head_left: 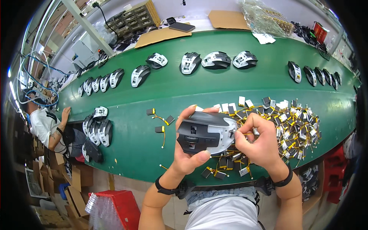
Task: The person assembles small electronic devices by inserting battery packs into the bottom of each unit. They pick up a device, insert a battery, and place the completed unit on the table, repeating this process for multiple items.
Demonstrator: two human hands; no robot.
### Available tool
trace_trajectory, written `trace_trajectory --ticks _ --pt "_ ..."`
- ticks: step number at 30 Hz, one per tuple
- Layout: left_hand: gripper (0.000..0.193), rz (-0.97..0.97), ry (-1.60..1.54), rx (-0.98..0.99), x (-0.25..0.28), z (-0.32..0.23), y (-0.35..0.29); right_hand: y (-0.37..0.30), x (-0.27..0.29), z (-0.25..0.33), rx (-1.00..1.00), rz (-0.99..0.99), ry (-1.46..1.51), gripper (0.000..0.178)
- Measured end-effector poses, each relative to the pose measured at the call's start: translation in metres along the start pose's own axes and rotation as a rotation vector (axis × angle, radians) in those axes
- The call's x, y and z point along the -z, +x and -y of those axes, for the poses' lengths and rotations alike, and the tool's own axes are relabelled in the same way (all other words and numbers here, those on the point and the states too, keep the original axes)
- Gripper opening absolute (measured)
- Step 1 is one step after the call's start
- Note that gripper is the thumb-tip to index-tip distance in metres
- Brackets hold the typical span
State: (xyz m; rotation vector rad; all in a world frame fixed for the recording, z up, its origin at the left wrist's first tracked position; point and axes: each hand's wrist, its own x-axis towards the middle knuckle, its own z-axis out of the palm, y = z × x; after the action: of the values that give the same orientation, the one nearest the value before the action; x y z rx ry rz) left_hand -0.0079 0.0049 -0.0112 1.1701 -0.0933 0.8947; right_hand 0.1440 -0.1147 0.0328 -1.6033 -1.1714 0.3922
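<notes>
My left hand (184, 160) is wrapped round a computer mouse (220, 140) with a black and white shell, held above the green table. An opening shows in the white part, at the end toward my right hand. There my right hand (260, 142) pinches thumb and forefinger together; what lies between the fingertips is too small to make out. Thin orange wires show close to those fingers. Beside and beneath my hands spreads a pile of small battery packs (303, 132) with wires and white plugs. A few loose battery packs (159, 129) lie left of the mouse.
Several mice (216, 60) stand in groups along the green table (134, 142), with another cluster (100, 132) at its left. A co-worker's hand (66, 114) rests on the left edge. Cardboard (163, 36) and a phone (182, 27) lie at the back. A red bin (124, 209) stands below.
</notes>
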Motion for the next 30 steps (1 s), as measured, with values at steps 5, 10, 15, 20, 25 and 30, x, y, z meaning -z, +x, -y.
trace_trajectory --ticks 5,10,15,20,25,30 --pt "0.098 -0.025 0.138 0.018 -0.003 -0.006 0.0 0.004 -0.009 0.0 -0.047 -0.026 0.075 0.018" --pt "0.1 -0.023 0.195 0.003 -0.002 -0.007 -0.003 0.007 -0.008 -0.003 -0.047 0.009 0.032 0.018" --pt "0.091 0.202 0.288 -0.202 0.01 -0.001 -0.001 0.007 -0.006 -0.005 -0.097 0.073 0.056 0.017" --pt "0.086 0.222 0.332 -0.263 0.009 -0.003 0.001 0.006 -0.01 -0.002 -0.177 0.111 0.152 0.017" --pt "0.087 0.201 0.362 -0.24 0.012 -0.005 0.002 0.007 -0.01 -0.007 -0.252 0.152 0.248 0.015" --pt "0.097 0.045 0.328 -0.131 0.009 -0.006 -0.002 0.004 -0.005 -0.007 -0.366 0.198 0.422 0.026"
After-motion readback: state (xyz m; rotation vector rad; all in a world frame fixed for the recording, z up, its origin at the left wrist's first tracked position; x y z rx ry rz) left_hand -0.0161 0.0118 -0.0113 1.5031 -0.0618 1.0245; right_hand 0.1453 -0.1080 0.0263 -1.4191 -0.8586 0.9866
